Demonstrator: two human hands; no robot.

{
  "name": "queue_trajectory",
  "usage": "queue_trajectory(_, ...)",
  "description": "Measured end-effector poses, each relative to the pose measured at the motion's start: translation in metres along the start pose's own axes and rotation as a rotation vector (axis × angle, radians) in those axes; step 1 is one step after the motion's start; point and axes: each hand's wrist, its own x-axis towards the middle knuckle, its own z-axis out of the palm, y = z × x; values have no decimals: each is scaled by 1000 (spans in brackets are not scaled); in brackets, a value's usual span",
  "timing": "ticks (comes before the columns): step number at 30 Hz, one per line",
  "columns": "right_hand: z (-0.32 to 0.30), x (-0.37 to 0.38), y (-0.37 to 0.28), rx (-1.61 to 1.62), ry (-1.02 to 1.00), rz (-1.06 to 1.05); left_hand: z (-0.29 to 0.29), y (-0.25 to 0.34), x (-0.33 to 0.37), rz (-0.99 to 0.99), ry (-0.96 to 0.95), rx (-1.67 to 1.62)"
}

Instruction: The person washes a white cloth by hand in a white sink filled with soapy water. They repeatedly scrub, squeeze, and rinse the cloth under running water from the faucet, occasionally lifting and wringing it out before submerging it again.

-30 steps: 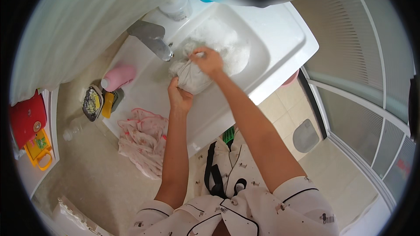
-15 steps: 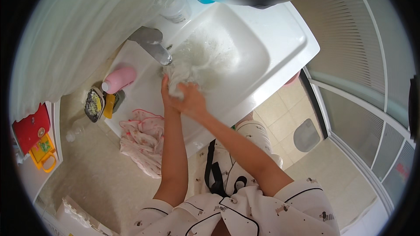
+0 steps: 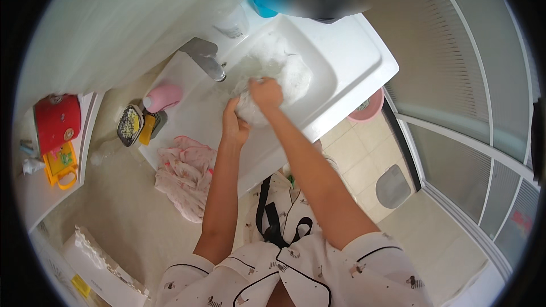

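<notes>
Both hands are over the white sink (image 3: 364, 51), closed on a wet white cloth (image 3: 249, 108). My left hand (image 3: 234, 124) grips it from the left and below, thumb up along its edge. My right hand (image 3: 265, 94) is bunched on its upper right side, fingers curled in. Beyond them, cloudy water and white foam (image 3: 278, 51) fill part of the basin; I cannot tell where cloth ends and foam begins. The grey faucet (image 3: 203, 57) stands just left of the hands. A crumpled pink patterned cloth (image 3: 185, 173) hangs over the sink's near left corner.
A pink bottle (image 3: 165, 97) lies on the sink's left ledge, beside a scrub brush (image 3: 130, 125) and a yellow bar (image 3: 147, 129). A blue container (image 3: 263, 4) stands at the back. On the floor at right is a pink basin (image 3: 368, 108); a red box (image 3: 58, 122) sits on the left shelf.
My right hand has shifted up and right, and the hands are farther apart on the white cloth. The splashing in the basin has calmed, and more white foam shows. The whole view has shifted slightly.
</notes>
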Motion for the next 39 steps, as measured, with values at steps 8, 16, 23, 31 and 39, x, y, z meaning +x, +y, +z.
queue_trajectory(8, -97, 3, 0, 997, -734, 506, 18, 5, -74, 501, -156, 1039)
queue_trajectory(16, -135, -31, -14, 1003, -811, 174, 23, 19, -68, 695, -159, 693)
queue_trajectory(23, -154, -50, -3, 74, -396, -835, 28, 70, -88, 371, -391, 603)
queue_trajectory(31, -178, -51, -22, 331, -702, -581, 45, 75, -129, 392, -410, 763)
queue_trajectory(39, -174, -43, -38, 556, -787, -354, 6, 75, -111, 672, -368, 997)
